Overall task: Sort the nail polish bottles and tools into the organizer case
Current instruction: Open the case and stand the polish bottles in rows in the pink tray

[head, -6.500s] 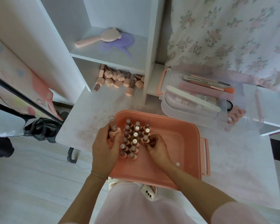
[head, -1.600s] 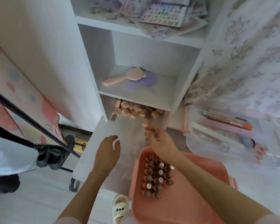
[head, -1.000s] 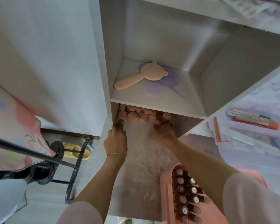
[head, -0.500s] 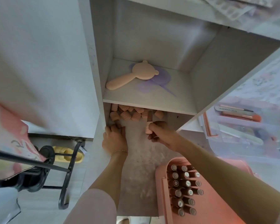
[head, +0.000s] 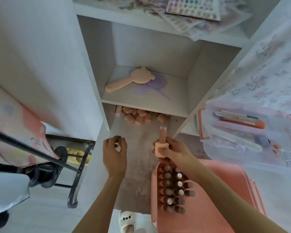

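Observation:
My right hand [head: 174,149] grips one nail polish bottle [head: 161,143] by its ribbed peach cap, glass end pointing up, just above the far left corner of the pink organizer case [head: 217,212]. Several dark bottles [head: 175,188] stand in rows along the case's left side. More peach-capped bottles [head: 138,116] lie in a pile under the lowest shelf. My left hand [head: 114,154] hovers over the table to the left, fingers loosely curled, with nothing visible in it.
A clear lidded tray [head: 207,125] with brushes and a nail file [head: 235,140] sits at right. A bear-shaped peach mirror [head: 133,80] and a purple one lie on the shelf. Sticker sheets [head: 191,7] lie on top. A black metal frame [head: 74,174] stands left of the table.
My right hand has drawn back from the pile toward the case with a bottle in it. The left hand has pulled away from the pile and curled its fingers.

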Motion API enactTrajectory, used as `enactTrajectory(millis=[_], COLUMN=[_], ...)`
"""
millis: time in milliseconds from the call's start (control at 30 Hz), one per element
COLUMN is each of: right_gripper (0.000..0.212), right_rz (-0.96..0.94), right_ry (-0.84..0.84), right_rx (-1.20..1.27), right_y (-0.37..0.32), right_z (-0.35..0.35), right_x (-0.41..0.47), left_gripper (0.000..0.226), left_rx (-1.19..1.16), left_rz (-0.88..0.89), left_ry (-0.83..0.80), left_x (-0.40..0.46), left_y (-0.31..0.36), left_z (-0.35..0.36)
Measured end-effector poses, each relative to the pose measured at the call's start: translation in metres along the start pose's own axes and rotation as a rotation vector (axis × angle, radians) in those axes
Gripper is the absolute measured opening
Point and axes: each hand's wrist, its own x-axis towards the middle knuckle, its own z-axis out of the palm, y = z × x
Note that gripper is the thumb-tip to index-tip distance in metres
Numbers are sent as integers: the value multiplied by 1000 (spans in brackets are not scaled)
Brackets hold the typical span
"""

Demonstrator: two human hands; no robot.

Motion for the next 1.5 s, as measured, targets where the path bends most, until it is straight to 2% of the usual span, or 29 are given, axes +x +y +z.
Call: enactTrajectory(millis=[167, 267, 333, 433, 467, 533, 633, 733, 800, 933, 1067, 1200, 1300, 1500], right_gripper=[14, 16, 9, 11, 5, 10, 9, 8, 12, 19, 20, 25, 22, 17], right_rz=[-45, -71, -109, -134, -133, -130, -48, 30, 47, 37, -9, -20, -1, 31], right_ry=[48, 56, 66, 83, 67, 22, -26, -48, -50, -68, -76, -108, -95, -49], right_rx=[-5, 97, 151, 7, -44, -151, -244, -338, -431, -644, -728, -717, -655, -538], right_y=[26, 43, 56, 80, 88, 102, 123, 146, 158, 167, 173, 181, 185, 184], right_z=[-31, -50, -63, -80, -85, -94, -98, -93, -86, -72, -69, -68, -66, -63], right_x=[-43, -71, -89, -110, -114, -119, -123, -119, -110, -92, -88, -85, -83, -78], left_gripper=[9, 8, 10, 13, 15, 16, 15, 17, 25, 18, 25, 38, 28, 26], left_rx=[-267, -358, -416, -453, -453, -456, -566, -662, -611, -385, -249, -232, -258, -288], left_rz=[-93, -60, -36, -4, 4, -9, -189, -333, -313, -150, -43, -13, 9, 29], left_ry=[88, 86, 94, 109, 114, 129, 164, 116, 84, 85, 97, 135, 164, 176], left_x=[-47, -73, -91, -118, -126, -141, -163, -179, -188, -198, -204, -207, -208, -207], left_y=[20, 41, 55, 74, 80, 89, 91, 87, 85, 77, 69, 68, 67, 63], left_z=[-28, -43, -49, -54, -54, -49, -34, -23, -19, -13, -10, -5, -4, -2])
